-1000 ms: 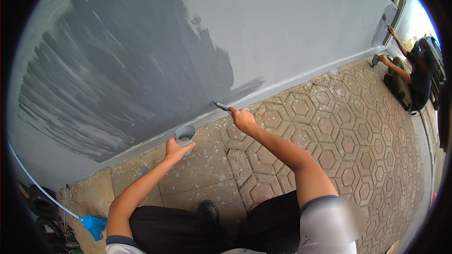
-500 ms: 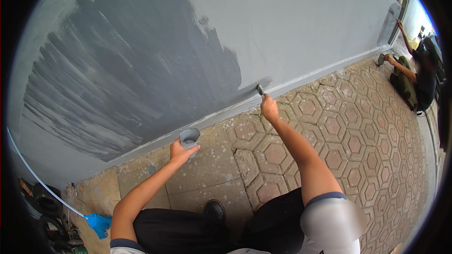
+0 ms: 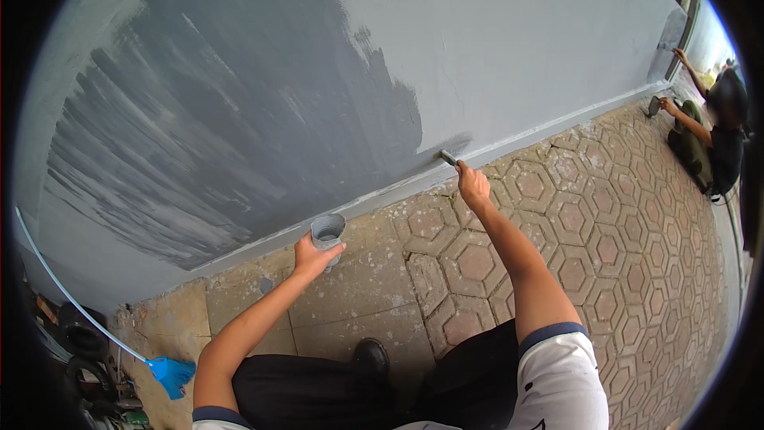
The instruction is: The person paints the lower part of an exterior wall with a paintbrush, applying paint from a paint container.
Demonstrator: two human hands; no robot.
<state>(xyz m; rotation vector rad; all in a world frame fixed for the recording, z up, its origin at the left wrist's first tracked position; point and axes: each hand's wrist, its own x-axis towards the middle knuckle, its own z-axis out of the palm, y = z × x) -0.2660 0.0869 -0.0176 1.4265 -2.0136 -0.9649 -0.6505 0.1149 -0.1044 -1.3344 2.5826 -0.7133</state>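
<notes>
My right hand (image 3: 475, 185) grips a paintbrush (image 3: 450, 158) by its handle, its bristles against the lower wall just above the skirting. Fingers of my left hand (image 3: 311, 258) wrap round a grey paint-smeared cup (image 3: 329, 228), held upright over the paving near the wall's foot. Inside the cup some grey paint seems to show. The wall (image 3: 509, 40) is light grey, with a broad streaky patch of darker grey paint (image 3: 263, 95) on its left part. A short dark stroke runs from that patch to the right, around the brush.
Another person (image 3: 720, 127) crouches at the far right by the wall's end, holding a dark container and reaching to the wall. A blue broom (image 3: 169, 374) lies at the lower left, near old tyres (image 3: 90, 382). Hexagonal pavers (image 3: 557, 191) cover the ground to the right.
The brush has tilted, its bristles now pointing up and left, and my right hand sits slightly lower relative to the wall. The cup stays in my left hand. The whole view has shifted a little.
</notes>
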